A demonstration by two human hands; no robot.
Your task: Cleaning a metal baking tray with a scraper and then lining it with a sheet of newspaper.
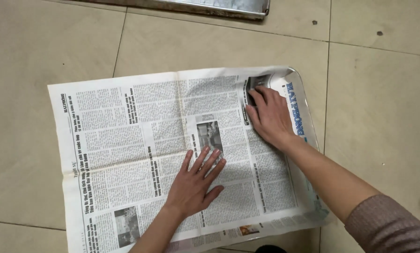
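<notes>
A large sheet of newspaper [125, 154] lies spread on the tiled floor, its right part draped into a shiny metal tray [308, 117] whose rim shows at the right. My left hand [196, 180] rests flat on the paper near its middle, fingers apart. Farther right, my right hand [268, 117] presses the paper down inside the tray, fingers together and flat. Neither hand grips anything.
The floor is beige tile [383, 93] with dark grout lines. The edge of another metal tray or frame [210, 7] lies along the top of the view. Small dark spots mark the tiles at the upper right.
</notes>
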